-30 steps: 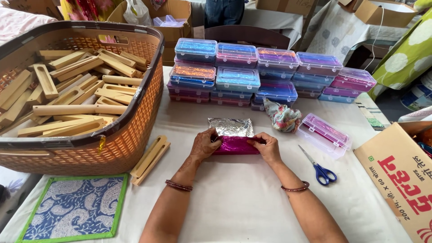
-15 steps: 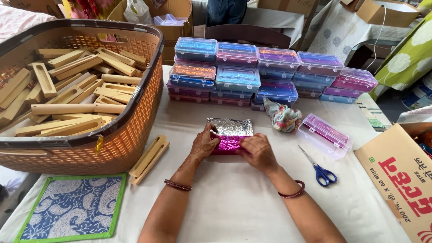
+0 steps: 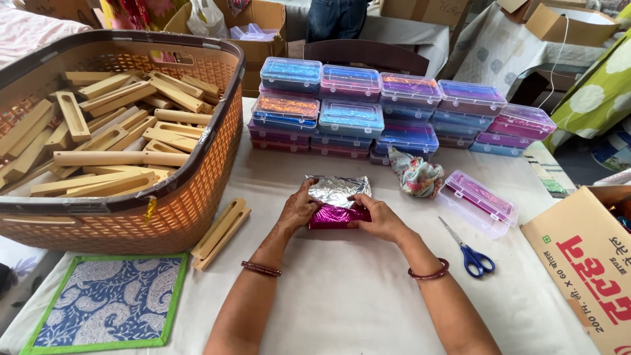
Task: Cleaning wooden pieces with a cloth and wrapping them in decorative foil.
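— Basket (image 3: 197, 190) first: woven orange plastic, brown rim, heaped with pale slotted wooden blocks (image 3: 112, 141). What's behind it?

— Stacked clear plastic boxes (image 3: 394, 108), rectangular, glittery blue, purple and pink inside. Nearer, a blue paisley mat (image 3: 108, 309) with a green border, and blue-handled scissors (image 3: 468, 253).

— And the small packet?

— Magenta foil packet (image 3: 336, 215), shiny and crinkled, its silver flap raised, lying on the white cloth mid-table. Left hand (image 3: 297, 209) curls over its left end, fingers pressing; right hand (image 3: 378, 220) pinches the right end, palm down.
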